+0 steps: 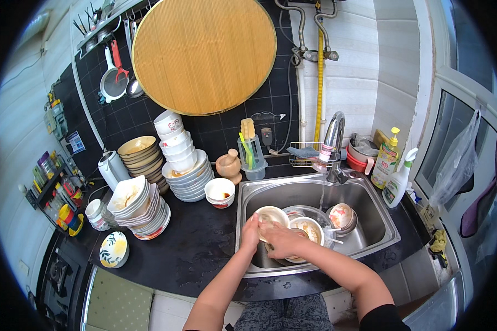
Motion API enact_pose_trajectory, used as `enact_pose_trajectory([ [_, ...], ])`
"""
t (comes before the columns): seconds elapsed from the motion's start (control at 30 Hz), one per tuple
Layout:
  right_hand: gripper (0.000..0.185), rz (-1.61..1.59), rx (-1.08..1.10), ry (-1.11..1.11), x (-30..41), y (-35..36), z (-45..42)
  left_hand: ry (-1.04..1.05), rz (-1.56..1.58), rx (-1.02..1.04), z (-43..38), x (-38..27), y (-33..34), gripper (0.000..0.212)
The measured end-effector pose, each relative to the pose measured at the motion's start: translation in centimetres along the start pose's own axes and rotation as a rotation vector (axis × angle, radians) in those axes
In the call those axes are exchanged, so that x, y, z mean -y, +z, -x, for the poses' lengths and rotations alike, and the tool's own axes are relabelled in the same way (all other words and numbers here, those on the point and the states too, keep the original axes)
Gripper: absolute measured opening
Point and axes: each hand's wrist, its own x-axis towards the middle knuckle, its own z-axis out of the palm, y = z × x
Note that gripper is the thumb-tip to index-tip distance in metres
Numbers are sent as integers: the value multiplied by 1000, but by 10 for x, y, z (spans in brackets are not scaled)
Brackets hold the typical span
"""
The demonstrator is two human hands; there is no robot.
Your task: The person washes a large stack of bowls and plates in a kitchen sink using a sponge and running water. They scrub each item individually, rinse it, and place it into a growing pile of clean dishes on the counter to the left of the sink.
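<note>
At the left side of the stainless steel sink, my left hand holds a pale bowl tilted by its rim. My right hand reaches across, its fingers at the bowl's near side and inside; whether a cloth is under them is hidden. Below lies a larger bowl with orange food residue, beside a clear basin holding more dishes. Two white handles stick out to the right of it. Further right sits a small stack of soiled bowls. Water runs from the chrome faucet into the sink.
Stacked dirty plates, white bowls and brown bowls crowd the black counter. Two nested bowls stand near the sink's left rim. A wooden mortar, dish soap and a spray bottle stand around it.
</note>
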Motion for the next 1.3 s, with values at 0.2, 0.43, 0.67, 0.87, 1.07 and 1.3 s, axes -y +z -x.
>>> enact_pose_trajectory([
  [0.2, 51, 179, -46, 22, -24, 14, 0, -161, -133, 88, 0, -13, -4, 46],
  [0.43, 39, -242, -140, 346, -3, -11, -10, -553, -103, 404, -3, -44, -10, 70],
  [0.67, 34, -1816, -691, 913, -69, 38, -24, -289, 244, 553, 3, -21, -3, 62],
  [0.87, 35, -2194, -660, 840, -97, 63, -14, -169, 397, 664, 20, -26, -1, 46],
  [1.07, 27, -1209, -602, 832, -50, 4, -15, -110, 211, 591, 20, -35, 6, 34],
  [1.3, 23, -222, -525, 10, -3, -10, -16, -117, 143, 389, -11, -6, -11, 26],
])
